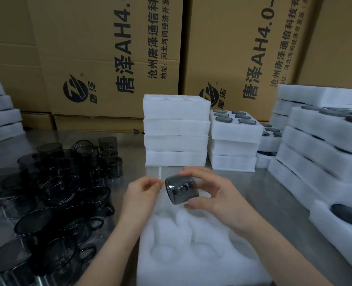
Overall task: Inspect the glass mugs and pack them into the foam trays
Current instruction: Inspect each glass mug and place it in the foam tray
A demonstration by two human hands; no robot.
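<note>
The right hand point(214, 195) grips a dark glass mug point(181, 189). Its fingers curve over the mug's far upper side and its thumb presses the near lower edge, so the mug sits between them, out to the left of the palm. The mug lies tipped on its side, held in the air above the far end of a white foam tray point(191, 244), with its small handle facing the camera.

The left hand point(142, 193) is just beside the mug's left end with its fingers curled. The blur hides whether the fingertips touch the glass or grip anything.

The tray lies on a metal table point(263, 182), and its round pockets hold no mugs. A pile of loose mugs point(57, 193) lies to the left. A stack of foam trays point(176, 131) stands beyond the hands. Filled trays point(236, 129) with dark mugs showing are stacked to the right. Printed cardboard boxes point(109, 48) stand behind.
</note>
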